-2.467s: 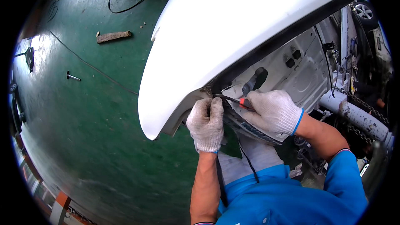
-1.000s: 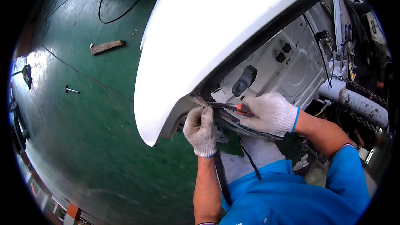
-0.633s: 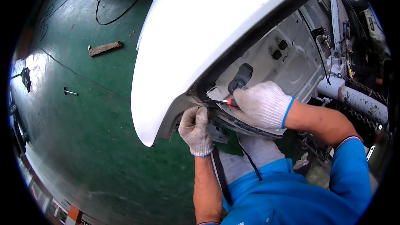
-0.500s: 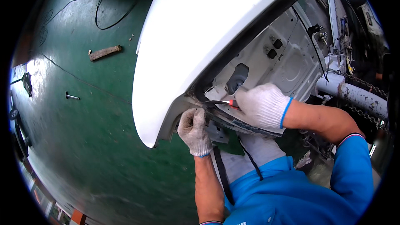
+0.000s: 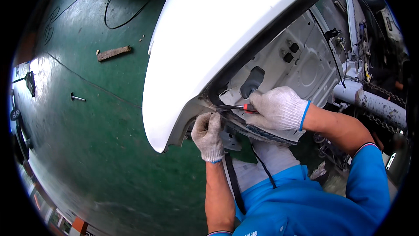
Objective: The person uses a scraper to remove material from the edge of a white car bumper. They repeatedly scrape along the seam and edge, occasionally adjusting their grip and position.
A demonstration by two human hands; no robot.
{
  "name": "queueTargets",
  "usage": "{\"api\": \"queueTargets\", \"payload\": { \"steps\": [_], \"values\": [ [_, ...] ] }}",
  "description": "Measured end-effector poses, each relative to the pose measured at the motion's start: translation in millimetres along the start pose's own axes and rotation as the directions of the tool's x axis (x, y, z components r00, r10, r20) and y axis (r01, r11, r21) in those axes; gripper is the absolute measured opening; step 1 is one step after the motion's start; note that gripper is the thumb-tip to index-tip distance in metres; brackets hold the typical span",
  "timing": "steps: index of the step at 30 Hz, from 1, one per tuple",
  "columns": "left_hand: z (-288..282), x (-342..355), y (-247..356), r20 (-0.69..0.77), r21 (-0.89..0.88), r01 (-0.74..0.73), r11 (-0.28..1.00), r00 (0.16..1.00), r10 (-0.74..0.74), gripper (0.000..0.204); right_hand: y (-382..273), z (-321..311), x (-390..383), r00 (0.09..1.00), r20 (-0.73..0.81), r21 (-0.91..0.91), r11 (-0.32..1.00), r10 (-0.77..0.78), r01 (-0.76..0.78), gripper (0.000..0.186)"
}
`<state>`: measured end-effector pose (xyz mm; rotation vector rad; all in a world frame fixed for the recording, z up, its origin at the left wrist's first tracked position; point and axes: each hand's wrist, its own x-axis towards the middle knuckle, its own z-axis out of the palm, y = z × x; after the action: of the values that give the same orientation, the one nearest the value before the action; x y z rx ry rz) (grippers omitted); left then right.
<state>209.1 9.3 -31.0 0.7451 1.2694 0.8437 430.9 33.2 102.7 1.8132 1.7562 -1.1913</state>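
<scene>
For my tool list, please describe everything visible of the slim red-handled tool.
The slim red-handled tool has a red-and-dark handle and a thin, dark, metal-looking shaft. The right hand in a white knit glove grips and partly hides the handle. The shaft points left toward the curved white car panel; tip contact is unclear.

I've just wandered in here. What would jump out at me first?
A big white vehicle panel sweeps down from the top edge over a green floor. By its lower edge, the gloved right hand holds a red-handled tool, its tip near the gloved left hand. On the floor at upper left lies a rough piece of wood.
</scene>
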Motion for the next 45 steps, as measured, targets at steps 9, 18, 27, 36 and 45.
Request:
{"api": "queueTargets", "payload": {
  "steps": [9, 18, 27, 36, 45],
  "values": [
    [1, -2, 14, -0.002, 0.048, -0.019, 0.999, 1.0, 0.019, 0.014, -13, 13, 12, 0.98, -0.191, -0.044, 0.998, -0.05, 0.042, 0.04],
    [-11, -11, 4, 0.05, 0.03, -0.057, 0.998, 0.997, 0.055, 0.017, -17, 4, -11, 0.994, 0.005, -0.083, 0.99, 0.112, -0.111, 0.041],
    [-22, -20, 30, -0.153, -0.11, -0.225, 0.968, 0.966, 0.207, 0.01, -4, 45, -16, 0.998, 0.062, -0.16, 0.986, -0.026, 0.035, 0.031],
    [-121, -58, 10, -0.111, 0.22, 0.119, 0.968, 0.989, -0.096, 0.019, 0, 16, -27, 0.998, -0.052, 0.17, 0.985, 0.038, -0.028, 0.045],
    [-251, -106, -114, -0.324, 0.807, 0.41, 0.426, 0.909, -0.261, 0.032, 20, 41, -50, 0.979, -0.101, 0.48, 0.871, 0.177, -0.108, 0.051]
  ]
}}
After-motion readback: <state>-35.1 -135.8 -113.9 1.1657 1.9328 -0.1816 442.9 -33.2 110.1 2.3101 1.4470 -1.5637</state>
